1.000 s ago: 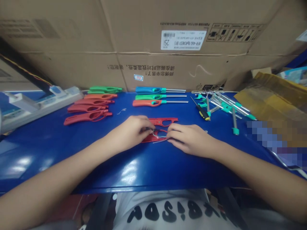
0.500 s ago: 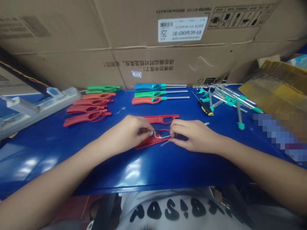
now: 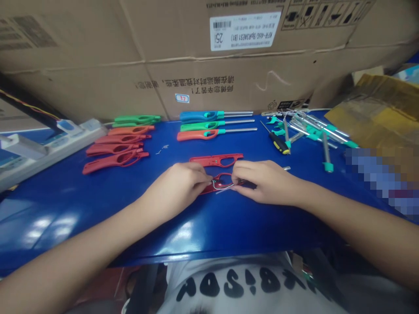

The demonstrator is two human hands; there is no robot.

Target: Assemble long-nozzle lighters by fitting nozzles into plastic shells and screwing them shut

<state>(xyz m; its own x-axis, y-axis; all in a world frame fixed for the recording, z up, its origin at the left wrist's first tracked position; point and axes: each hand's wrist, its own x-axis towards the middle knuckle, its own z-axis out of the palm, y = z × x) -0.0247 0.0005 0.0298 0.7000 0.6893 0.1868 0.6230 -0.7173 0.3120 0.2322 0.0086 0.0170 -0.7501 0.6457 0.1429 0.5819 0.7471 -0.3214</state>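
Over the middle of the blue table, my left hand [image 3: 185,183] is closed in a pinch at a small black part [image 3: 215,180] with thin pale wires. The part lies over an open red lighter half-shell [image 3: 207,189], whose rear end is covered by my left hand. My right hand [image 3: 265,181] is closed at the shell's front end, on what appears to be a metal tube [image 3: 287,168]; its tip sticks out past the knuckles and the rest is hidden. A thin clear tube [image 3: 224,190] points out by my right fingertips. Just behind lies the other red half-shell [image 3: 202,162].
Several lighter shells [image 3: 113,161] are lined up at the left by a white power strip [image 3: 49,152]. Three lighters [image 3: 198,135] lie at the back. Right are a screwdriver [image 3: 279,144], a pile of metal tubes [image 3: 314,126] and a yellow-taped box [image 3: 373,113]. Cardboard [image 3: 183,48] stands behind.
My left hand has shifted slightly right, and less of the red shell's rear end shows beside it. The right hand stays at the front end. The view has moved a little.
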